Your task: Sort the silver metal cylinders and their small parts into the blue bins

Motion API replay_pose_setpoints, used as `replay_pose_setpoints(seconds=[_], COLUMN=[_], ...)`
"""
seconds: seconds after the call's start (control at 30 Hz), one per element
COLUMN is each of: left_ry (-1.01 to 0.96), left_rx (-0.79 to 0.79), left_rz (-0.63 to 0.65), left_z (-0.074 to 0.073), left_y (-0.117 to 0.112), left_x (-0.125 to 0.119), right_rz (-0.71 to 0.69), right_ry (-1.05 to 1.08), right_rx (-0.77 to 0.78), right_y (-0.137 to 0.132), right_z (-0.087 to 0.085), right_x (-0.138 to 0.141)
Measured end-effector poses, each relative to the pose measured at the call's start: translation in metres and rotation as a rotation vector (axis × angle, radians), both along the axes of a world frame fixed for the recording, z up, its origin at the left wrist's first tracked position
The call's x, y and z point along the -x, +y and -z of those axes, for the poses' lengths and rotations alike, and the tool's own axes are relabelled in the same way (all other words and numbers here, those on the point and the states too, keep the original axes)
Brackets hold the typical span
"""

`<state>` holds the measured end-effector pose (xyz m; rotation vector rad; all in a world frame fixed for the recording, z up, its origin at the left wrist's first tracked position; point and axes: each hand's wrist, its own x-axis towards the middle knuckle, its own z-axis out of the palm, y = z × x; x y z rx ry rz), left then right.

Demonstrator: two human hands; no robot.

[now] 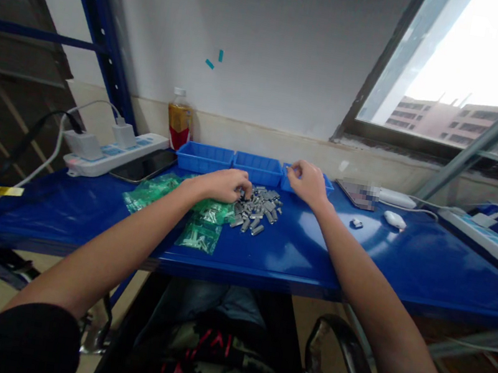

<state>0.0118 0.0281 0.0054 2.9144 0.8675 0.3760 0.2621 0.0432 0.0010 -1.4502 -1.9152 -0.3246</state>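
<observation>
A heap of several small grey metal parts (pixel 260 210) lies on the blue table (pixel 360 261). My left hand (pixel 223 184) rests at the heap's left edge with fingers curled into the parts; what it grips is hidden. My right hand (pixel 309 182) hovers over the rightmost blue tray (pixel 327 183), fingertips pinched together on something too small to name. Green plastic bags (pixel 199 229) with small parts lie under and beside my left wrist.
Two more blue trays (pixel 229 161) stand behind the heap. A drink bottle (pixel 179 119) stands at the wall. A power strip (pixel 112 152) with chargers lies left, a phone (pixel 361 193), a white mouse (pixel 395 220) and another power strip (pixel 490 240) right.
</observation>
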Motion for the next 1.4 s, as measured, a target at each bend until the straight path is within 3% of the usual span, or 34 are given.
replay_pose_setpoints(seconds=[0.17,0.5,0.67,0.8,0.93,1.1,1.3,1.4], left_ry=[0.071,0.104,0.099,0.088,0.089,0.058,0.051,0.049], left_rx=[-0.020,0.028,0.025,0.037,0.045,0.043,0.047,0.049], left_rz=[-0.048,0.013,0.006,0.008,-0.003,0.010,0.023,0.016], left_z=[0.002,0.002,0.001,0.001,0.000,0.004,0.004,0.002], left_y=[0.000,0.003,0.003,0.003,0.002,0.005,0.005,0.002], left_x=[-0.004,0.002,0.002,0.002,0.002,0.002,0.002,0.001], right_rz=[0.100,0.057,0.031,-0.097,-0.222,-0.144,-0.079,-0.144], right_ry=[-0.023,-0.013,-0.074,-0.176,-0.313,-0.368,-0.353,-0.321], right_rx=[0.082,0.091,0.085,0.229,0.435,0.534,0.515,0.362], right_y=[0.011,0.011,0.009,0.000,-0.003,0.006,0.006,0.002], right_z=[0.007,0.010,-0.002,-0.013,-0.006,0.009,0.008,-0.002], right_x=[-0.014,-0.011,-0.020,-0.021,-0.012,-0.008,-0.010,-0.009])
